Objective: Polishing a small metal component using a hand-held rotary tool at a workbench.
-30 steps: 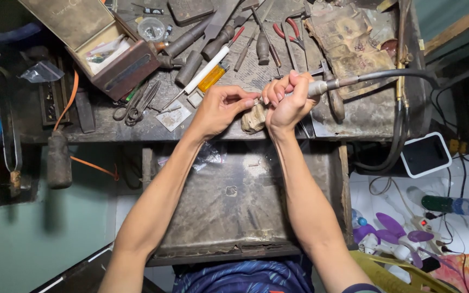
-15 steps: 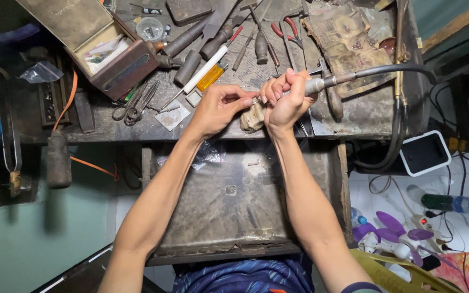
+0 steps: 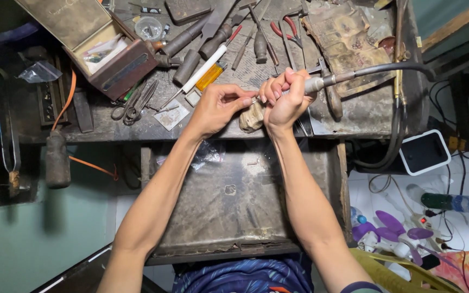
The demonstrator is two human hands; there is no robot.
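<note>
- Workbench [image 3: 365, 116] — dark, worn and scarred; strewn with pliers [image 3: 286, 27], files and an open wooden box [image 3: 109, 57]. A shallow metal tray [image 3: 234, 201] was slung beneath its front edge.
- Rotary handpiece [image 3: 321, 82] — slim metal body on a stiff, springy black flexible shaft [image 3: 386, 68]. It was judged light but tugged by the shaft, and best gripped near the nose. The right hand [image 3: 286, 100] was closed around it in a fist, tip pointed left.
- Bench peg [image 3: 252, 116] — pale, chipped block at the bench edge, just under both hands.
- Workpiece — tiny, largely hidden; pinched between thumb and fingertips of the left hand [image 3: 218, 108], against the tool tip. It was judged light, rigid and easily dropped; its form could not be told.
</note>
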